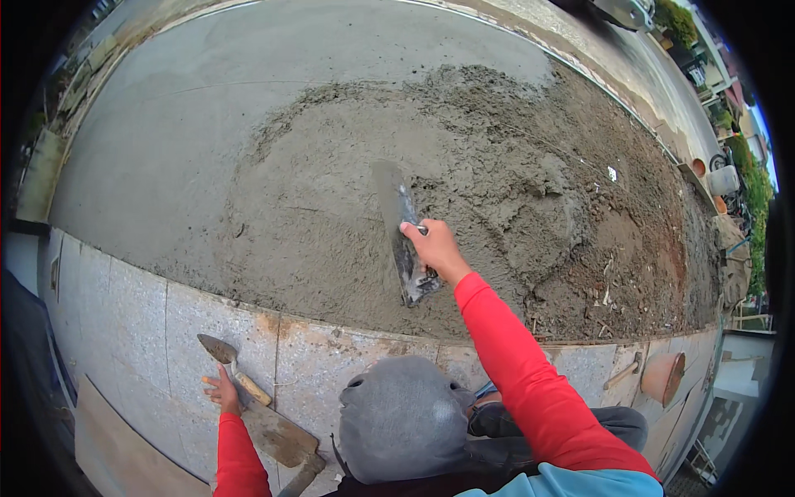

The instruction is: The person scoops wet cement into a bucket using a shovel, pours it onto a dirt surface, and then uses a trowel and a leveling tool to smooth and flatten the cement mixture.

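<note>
My right hand (436, 250) is closed round the handle of a long rectangular finishing trowel (387, 195). Its blade lies against the wet grey concrete (323, 240), with the surface smoother to its left and lumpy to its right. On the speckled paving (137, 306) at the lower left, my left hand (224, 391) has its fingers apart and holds nothing. Right beside those fingers lies a pointed trowel (219, 348) with a wooden handle. A mud-caked shovel (281, 435) rests just below that hand, partly cut off by the lower edge.
Rough brown soil (629, 257) borders the concrete on the right. An orange bucket (663, 378) lies tipped on the paving, near a wooden-handled tool (621, 373). A flat board (124, 447) lies lower left. A grey rounded cloth shape (406, 418) fills the bottom middle.
</note>
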`<state>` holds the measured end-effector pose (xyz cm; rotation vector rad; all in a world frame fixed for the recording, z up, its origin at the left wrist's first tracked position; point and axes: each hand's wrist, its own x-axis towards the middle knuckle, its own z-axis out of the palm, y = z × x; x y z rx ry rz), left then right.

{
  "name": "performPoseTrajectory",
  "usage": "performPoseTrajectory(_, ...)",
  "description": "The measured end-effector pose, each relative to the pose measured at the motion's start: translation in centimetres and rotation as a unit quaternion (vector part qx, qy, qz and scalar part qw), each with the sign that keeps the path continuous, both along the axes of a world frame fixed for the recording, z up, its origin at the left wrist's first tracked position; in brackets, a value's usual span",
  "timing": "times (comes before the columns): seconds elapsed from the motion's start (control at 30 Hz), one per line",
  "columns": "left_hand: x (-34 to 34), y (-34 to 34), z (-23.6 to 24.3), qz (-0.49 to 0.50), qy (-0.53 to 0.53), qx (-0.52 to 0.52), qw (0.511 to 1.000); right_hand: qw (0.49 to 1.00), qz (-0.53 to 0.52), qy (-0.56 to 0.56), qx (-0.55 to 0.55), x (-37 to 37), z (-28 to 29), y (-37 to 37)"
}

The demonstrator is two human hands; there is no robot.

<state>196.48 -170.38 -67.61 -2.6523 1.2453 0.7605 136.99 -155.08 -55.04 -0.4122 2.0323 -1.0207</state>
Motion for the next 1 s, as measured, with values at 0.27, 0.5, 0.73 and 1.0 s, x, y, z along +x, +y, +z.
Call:
performPoseTrajectory(0.27, 0.0, 0.0, 0.3, -0.002, 0.007, -0.001, 1.0, 0.79, 0.463, 0.395, 0.08, 1.4, -2.5, 7.0)
performPoseTrajectory(0.5, -2.2, -0.2, -0.7, -0.02, 0.031, -0.004, 0.999, 0.782, 0.173, 0.559, 0.215, -17.0, -3.3, -0.4)
performPoseTrajectory(0.73, -0.1, 0.3, 0.2, -0.003, 0.013, -0.003, 1.0, 0.777, 0.363, 0.475, 0.198, -9.1, 3.9, 8.4)
performPoseTrajectory(1.0, -0.2, -0.1, -0.6, -0.009, 0.008, -0.012, 1.0, 0.751, 0.4, 0.481, 0.209, -4.9, 1.4, 13.2)
